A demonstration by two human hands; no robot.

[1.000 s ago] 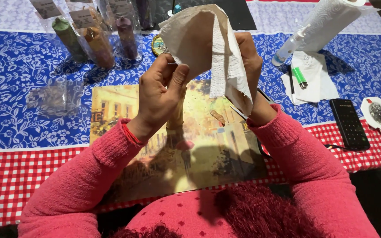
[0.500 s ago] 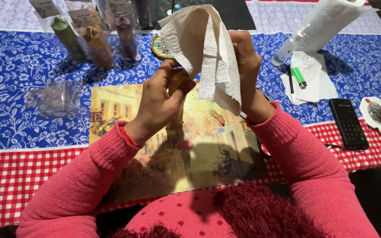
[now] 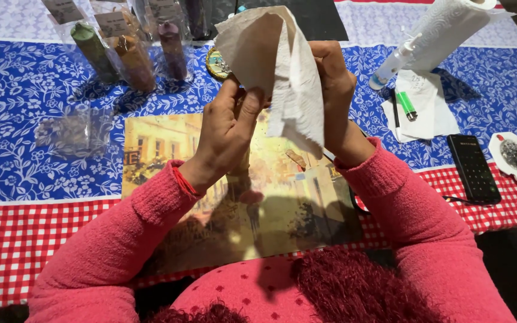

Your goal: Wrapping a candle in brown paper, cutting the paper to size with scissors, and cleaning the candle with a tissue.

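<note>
Both hands up over the table, close together, working a crumpled white paper towel sheet [image 3: 276, 66]. Left hand [image 3: 225, 134] pinches the lower edge of the sheet between thumb and fingers; right hand [image 3: 333, 90] grips it from the far side, fingers closed on the paper. Sheet hangs between them, one corner drooping down past the right wrist. What's wrapped inside the sheet, if anything, can't be seen. Pink sleeves on both arms, thin red band on the left wrist.

Directly under the hands lies a placemat printed with a yellowish street scene [image 3: 240, 197], flat on a blue floral tablecloth [image 3: 19, 119] that has a red checked border nearer the body. Left of the left hand: a crumpled clear plastic bag [image 3: 73, 131]. Beyond the left hand: several cellophane-wrapped candles [image 3: 127, 57] standing in a row. Just behind the sheet, a small round decorated object [image 3: 213, 63], partly hidden. Right of the right hand: a paper towel roll [image 3: 444, 27], a green lighter [image 3: 406, 104] on white paper, a black phone [image 3: 473, 167], and a small white dish [image 3: 516, 157].
</note>
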